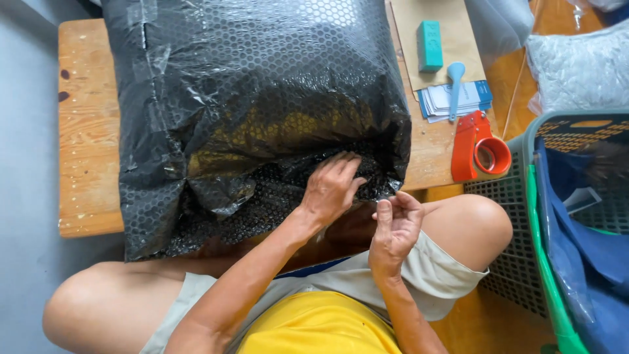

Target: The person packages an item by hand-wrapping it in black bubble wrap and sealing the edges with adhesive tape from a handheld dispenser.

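Observation:
A big parcel wrapped in black bubble wrap (249, 85) lies across a low wooden table (85, 144), with something yellowish showing through the wrap. My left hand (331, 187) presses flat on the parcel's near right end, fingers spread on the folded wrap. My right hand (395, 226) hovers just below the parcel's right corner, with thumb and fingers pinched together on what looks like a bit of clear tape or wrap; I cannot tell exactly which.
A red tape dispenser (478, 151) sits at the table's right edge. Behind it lie a brown envelope (452, 46), a teal block (430, 44), a blue cutter (455, 88) and a stack of cards (472, 98). A grey-green basket (531, 196) holding blue fabric stands right.

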